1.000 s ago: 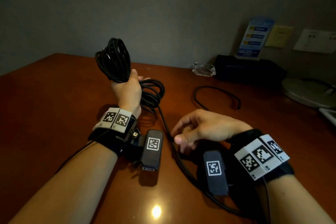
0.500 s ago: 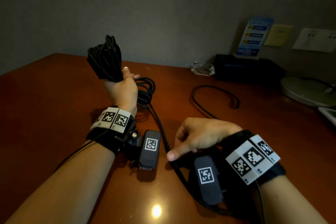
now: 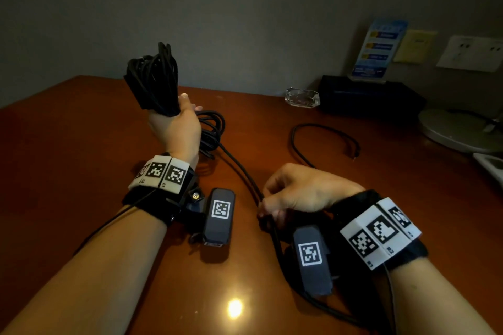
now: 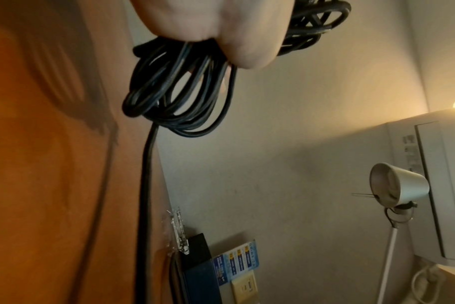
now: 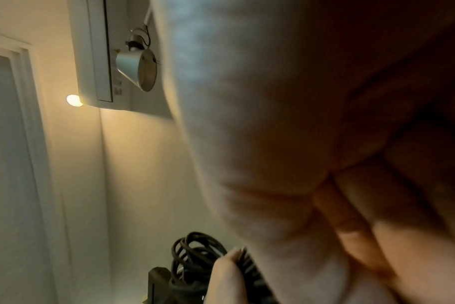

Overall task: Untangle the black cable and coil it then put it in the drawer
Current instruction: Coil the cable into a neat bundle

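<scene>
My left hand [image 3: 177, 128] grips a thick coil of black cable [image 3: 155, 81] and holds it up above the wooden desk [image 3: 68, 158]. Loops of that coil [image 4: 174, 98] hang below the fingers in the left wrist view. A loose strand [image 3: 239, 168] runs from the coil down to my right hand [image 3: 294, 196], which pinches it between thumb and curled fingers. The strand continues under my right wrist toward the desk's near edge. Further on, the cable's free end [image 3: 321, 130] curves across the desk. In the right wrist view the palm fills the frame, with the coil [image 5: 192, 259] behind it. No drawer is in view.
A glass ashtray [image 3: 302, 98] and a black box [image 3: 367, 95] with a blue leaflet stand [image 3: 378, 49] sit at the back of the desk. A round lamp base [image 3: 460, 128] is at the right. Wall sockets [image 3: 471, 51] are on the wall behind.
My left hand has carried the coil left and tilted it. My right hand has moved toward me, curled its fingers and taken hold of the loose strand.
</scene>
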Available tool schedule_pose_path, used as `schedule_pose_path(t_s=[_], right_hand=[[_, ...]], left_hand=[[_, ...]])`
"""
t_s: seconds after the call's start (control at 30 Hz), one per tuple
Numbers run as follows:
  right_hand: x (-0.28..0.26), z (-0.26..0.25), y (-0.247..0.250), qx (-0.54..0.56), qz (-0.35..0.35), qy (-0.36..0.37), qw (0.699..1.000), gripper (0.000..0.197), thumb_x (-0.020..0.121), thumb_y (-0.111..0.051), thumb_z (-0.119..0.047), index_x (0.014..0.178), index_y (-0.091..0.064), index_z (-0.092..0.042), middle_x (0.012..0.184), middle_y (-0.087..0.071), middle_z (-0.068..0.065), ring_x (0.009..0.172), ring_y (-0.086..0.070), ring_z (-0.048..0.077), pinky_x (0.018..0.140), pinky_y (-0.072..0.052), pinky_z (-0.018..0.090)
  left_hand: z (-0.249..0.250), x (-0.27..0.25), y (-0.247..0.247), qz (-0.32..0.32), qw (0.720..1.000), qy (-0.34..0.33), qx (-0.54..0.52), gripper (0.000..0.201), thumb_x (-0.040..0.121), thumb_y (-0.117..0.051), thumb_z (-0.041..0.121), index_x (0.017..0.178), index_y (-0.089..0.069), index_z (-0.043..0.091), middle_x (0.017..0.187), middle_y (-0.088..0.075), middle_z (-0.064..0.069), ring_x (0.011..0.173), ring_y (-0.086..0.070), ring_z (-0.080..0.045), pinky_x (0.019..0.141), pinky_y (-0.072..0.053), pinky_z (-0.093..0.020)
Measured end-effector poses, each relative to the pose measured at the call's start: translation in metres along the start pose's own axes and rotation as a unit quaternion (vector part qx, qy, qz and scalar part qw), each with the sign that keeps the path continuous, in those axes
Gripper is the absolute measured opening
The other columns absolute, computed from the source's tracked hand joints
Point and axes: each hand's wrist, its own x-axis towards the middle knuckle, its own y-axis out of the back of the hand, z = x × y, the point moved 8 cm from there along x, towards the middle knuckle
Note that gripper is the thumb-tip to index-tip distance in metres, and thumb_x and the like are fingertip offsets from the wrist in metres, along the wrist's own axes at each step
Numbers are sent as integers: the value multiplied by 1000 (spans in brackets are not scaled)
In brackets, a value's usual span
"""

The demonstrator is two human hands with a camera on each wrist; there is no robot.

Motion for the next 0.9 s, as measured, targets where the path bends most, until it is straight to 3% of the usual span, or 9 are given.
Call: schedule_pose_path(t_s=[0.07, 0.17, 0.27, 0.33, 0.43, 0.5, 0.57, 0.73, 0.9], right_hand=[[-1, 4, 4, 61, 5, 4, 998, 16, 94, -58, -8, 81, -66, -4, 69, -70, 7, 57, -63, 11, 54, -52, 21], [-2, 8, 20, 101, 68, 25, 992, 18, 100, -50, -9, 92, -59, 5, 69, -70, 9, 60, -69, 19, 57, -57, 29], [-1, 15, 52, 1, 207, 35, 978, 21, 101, -44, -12, 93, -63, -8, 62, -60, -1, 51, -61, 12, 58, -56, 33], [-2, 20, 74, -26, 304, 42, 952, 24, 100, -43, -14, 100, -66, -17, 64, -52, -9, 55, -51, 7, 62, -51, 35], [-8, 21, 86, 15, 376, 74, 924, 24, 98, -48, -18, 106, -71, -22, 67, -52, -16, 60, -45, 0, 59, -35, 19], [-13, 16, 85, -8, 376, 92, 922, 16, 95, -58, -23, 98, -74, -26, 74, -61, -17, 70, -53, 0, 66, -37, 17], [-16, 11, 81, -6, 345, 102, 933, 8, 88, -69, -24, 88, -77, -27, 73, -66, -18, 72, -56, -2, 70, -39, 17], [-22, 2, 67, 37, 228, 134, 964, 11, 79, -76, -9, 81, -79, -20, 78, -75, -4, 80, -66, 6, 82, -49, 25], [-26, -11, 56, 41, 158, 189, 968, 12, 79, -75, -3, 83, -79, -14, 70, -72, -5, 69, -63, 0, 69, -45, 14]], left_hand=[[5, 0, 2, -10, 1000, -8, 1, 10, 93, -58, 10, 96, -58, 0, 66, -64, 0, 58, -68, -5, 60, -52, -20], [9, -3, 4, -29, 1000, 10, -7, 13, 92, -58, 5, 82, -52, 9, 60, -59, 0, 53, -64, -9, 60, -53, -23], [7, -3, 3, -43, 998, 30, -23, 21, 91, -59, 2, 80, -46, 15, 61, -59, 0, 54, -62, -13, 69, -58, -35], [6, -4, 3, -46, 998, 37, -5, 26, 90, -60, 4, 77, -44, 18, 62, -59, 2, 56, -63, -13, 71, -58, -36], [4, -4, 2, -51, 998, 44, 7, 28, 89, -64, 8, 75, -44, 21, 66, -60, 4, 55, -64, -7, 67, -57, -30], [4, -4, 1, -52, 998, 40, 17, 28, 89, -66, 11, 79, -43, 25, 72, -60, 7, 53, -61, 3, 62, -52, -21], [4, -3, 1, -57, 997, 41, 24, 30, 89, -66, 13, 79, -42, 26, 75, -60, 8, 57, -61, 4, 62, -50, -18], [2, -3, -4, -92, 993, 59, 54, 28, 83, -74, 24, 96, -49, 21, 104, -66, -7, 95, -67, -20, 85, -56, -36], [10, -21, -25, -219, 970, 1, 107, 13, 81, -77, 21, 76, -65, 21, 77, -70, 4, 62, -69, -11, 72, -59, -36]])
